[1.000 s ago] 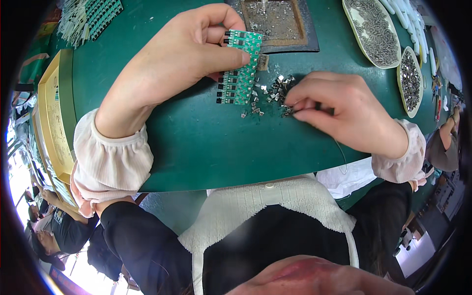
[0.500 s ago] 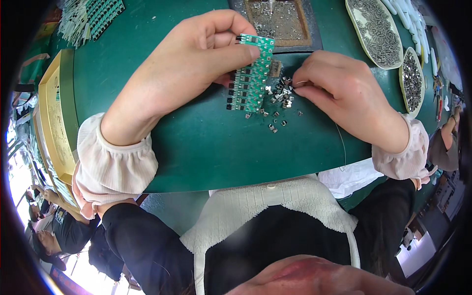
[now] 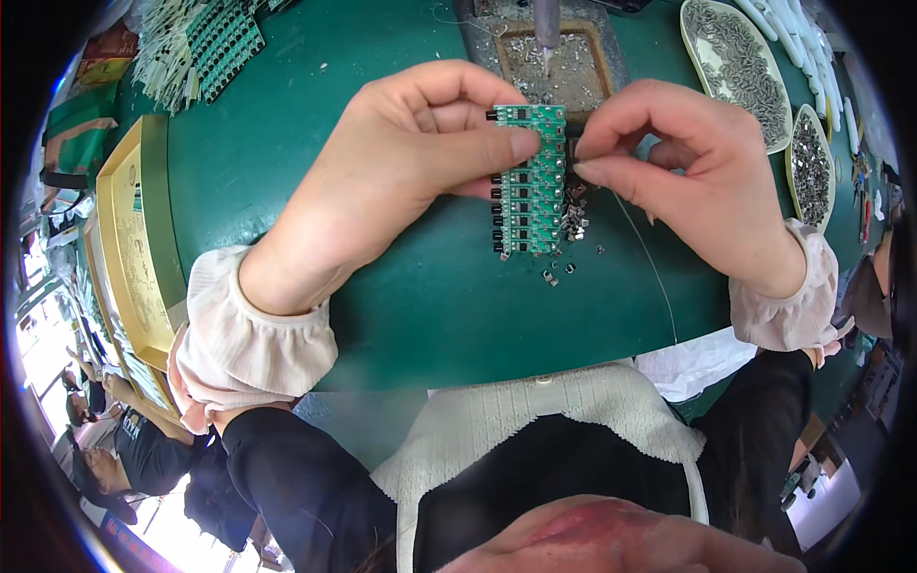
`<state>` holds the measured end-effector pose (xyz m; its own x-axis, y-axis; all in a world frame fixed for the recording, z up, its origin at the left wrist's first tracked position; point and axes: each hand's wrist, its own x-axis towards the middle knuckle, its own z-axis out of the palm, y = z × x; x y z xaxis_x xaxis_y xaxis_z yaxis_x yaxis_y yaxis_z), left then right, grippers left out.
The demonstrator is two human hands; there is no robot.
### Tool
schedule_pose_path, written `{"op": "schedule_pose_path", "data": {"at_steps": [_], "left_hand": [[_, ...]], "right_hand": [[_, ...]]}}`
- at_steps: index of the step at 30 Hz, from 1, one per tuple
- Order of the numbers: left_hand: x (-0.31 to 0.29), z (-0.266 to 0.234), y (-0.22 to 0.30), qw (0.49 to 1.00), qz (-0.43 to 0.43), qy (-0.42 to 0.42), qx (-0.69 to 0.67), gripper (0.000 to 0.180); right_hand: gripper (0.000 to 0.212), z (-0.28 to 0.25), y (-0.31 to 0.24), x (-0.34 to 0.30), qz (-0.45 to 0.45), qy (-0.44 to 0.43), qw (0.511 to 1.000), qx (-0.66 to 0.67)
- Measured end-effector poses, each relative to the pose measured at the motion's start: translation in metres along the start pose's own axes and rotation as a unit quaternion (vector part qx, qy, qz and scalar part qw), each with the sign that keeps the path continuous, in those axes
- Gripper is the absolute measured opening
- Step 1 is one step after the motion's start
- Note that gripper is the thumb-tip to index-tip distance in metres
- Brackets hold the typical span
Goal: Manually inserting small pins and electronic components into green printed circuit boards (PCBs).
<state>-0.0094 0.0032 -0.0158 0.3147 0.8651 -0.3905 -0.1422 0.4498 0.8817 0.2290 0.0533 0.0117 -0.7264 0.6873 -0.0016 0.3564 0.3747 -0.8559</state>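
Observation:
My left hand holds a green circuit board panel upright, thumb across its face, with a row of small black parts along its left edge. To the right of the panel, my right hand is closed, thumb and forefinger pinched close to the panel's right edge. A thin silvery wire trails from these fingers down toward the table's front edge. A tiny dark piece may sit at the fingertips; it is too small to make out. Small metal clips lie heaped behind and beside the panel, partly hidden by it.
Above a tray of metal scraps a soldering iron points down. Dishes of springs and metal bits stand at the right. More boards with white leads lie far left, near a yellow box. Other people sit beyond the left edge.
The panel and my left hand have shifted right and lower in the picture. My right fingers have come from the clip heap up to the panel's right edge.

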Motion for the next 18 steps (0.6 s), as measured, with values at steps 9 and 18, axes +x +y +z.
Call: {"op": "schedule_pose_path", "data": {"at_steps": [9,18], "left_hand": [[0.000,-0.002,0.000,0.999,-0.008,-0.004,-0.044,0.015],[0.002,-0.002,-0.001,0.996,0.005,0.005,-0.090,0.014]], "right_hand": [[0.015,0.008,0.006,0.003,-0.087,0.057,0.989,-0.106],[0.035,-0.004,-0.004,0.006,-0.039,0.020,0.990,-0.134]]}}
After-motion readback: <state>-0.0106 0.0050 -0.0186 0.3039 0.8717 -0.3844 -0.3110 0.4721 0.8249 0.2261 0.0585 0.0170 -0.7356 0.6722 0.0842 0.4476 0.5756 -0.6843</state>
